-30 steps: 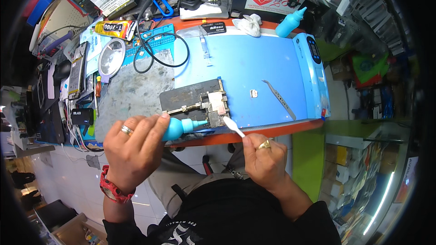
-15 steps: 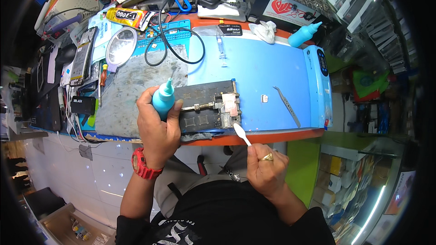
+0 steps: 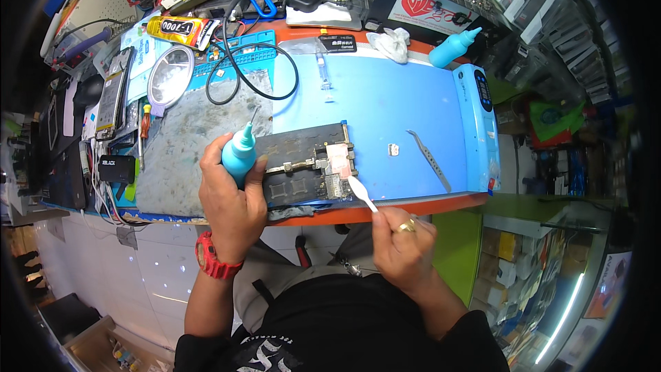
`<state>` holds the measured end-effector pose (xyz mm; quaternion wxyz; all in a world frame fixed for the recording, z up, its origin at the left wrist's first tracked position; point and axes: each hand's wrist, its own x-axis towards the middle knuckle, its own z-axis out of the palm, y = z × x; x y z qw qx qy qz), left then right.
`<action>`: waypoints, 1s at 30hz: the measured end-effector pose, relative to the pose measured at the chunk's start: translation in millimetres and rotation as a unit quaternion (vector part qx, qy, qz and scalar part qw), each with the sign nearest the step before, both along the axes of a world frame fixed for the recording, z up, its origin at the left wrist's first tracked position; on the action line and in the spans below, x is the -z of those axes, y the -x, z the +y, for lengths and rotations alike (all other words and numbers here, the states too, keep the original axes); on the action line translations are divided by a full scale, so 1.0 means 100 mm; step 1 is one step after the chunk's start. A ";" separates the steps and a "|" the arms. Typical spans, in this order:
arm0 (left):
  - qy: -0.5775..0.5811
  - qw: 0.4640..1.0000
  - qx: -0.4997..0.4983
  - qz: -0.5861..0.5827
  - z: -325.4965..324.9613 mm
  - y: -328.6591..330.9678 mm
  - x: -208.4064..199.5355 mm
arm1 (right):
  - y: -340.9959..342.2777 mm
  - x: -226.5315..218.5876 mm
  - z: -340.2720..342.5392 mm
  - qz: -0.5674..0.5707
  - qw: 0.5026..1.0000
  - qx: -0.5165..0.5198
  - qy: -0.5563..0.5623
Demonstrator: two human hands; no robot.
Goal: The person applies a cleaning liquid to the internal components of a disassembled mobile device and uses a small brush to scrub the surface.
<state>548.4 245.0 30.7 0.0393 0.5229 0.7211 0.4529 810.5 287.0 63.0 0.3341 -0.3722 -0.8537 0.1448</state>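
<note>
My left hand (image 3: 231, 196) grips a light blue squeeze bottle (image 3: 238, 160) with a thin needle tip pointing up, held over the left part of a black board holder (image 3: 289, 141). Clamped at that holder's right end is a small circuit board (image 3: 337, 162) with a pale copper-coloured patch. My right hand (image 3: 405, 244) pinches a white swab-like stick (image 3: 360, 190) with a broad rounded head. Its tip lies at the lower right edge of the circuit board; whether it touches cannot be made out.
Curved tweezers (image 3: 430, 162) and a small pale chip-like piece (image 3: 393, 149) lie on the blue mat (image 3: 385, 96). Another blue bottle (image 3: 451, 49) stands at the back right, beside crumpled white tissue (image 3: 391, 45). A looped black cable (image 3: 296, 72) crosses the back; a screwdriver (image 3: 145, 124) lies left.
The whole view has shifted slightly. Against the circuit board, the white stick's head has moved a little farther up along the right edge. My left hand keeps the bottle in about the same place.
</note>
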 end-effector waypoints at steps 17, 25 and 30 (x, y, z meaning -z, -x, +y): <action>-0.008 1.000 -0.004 -0.001 -0.02 0.04 0.08 | -0.06 -0.06 -0.13 0.014 0.996 -0.041 0.084; -0.003 0.999 -0.003 -0.039 -0.03 0.04 0.08 | 0.07 0.11 0.04 0.024 1.000 0.009 0.013; -0.010 1.000 -0.004 -0.002 -0.02 0.05 0.11 | 0.03 0.00 -0.03 0.059 0.997 0.043 0.027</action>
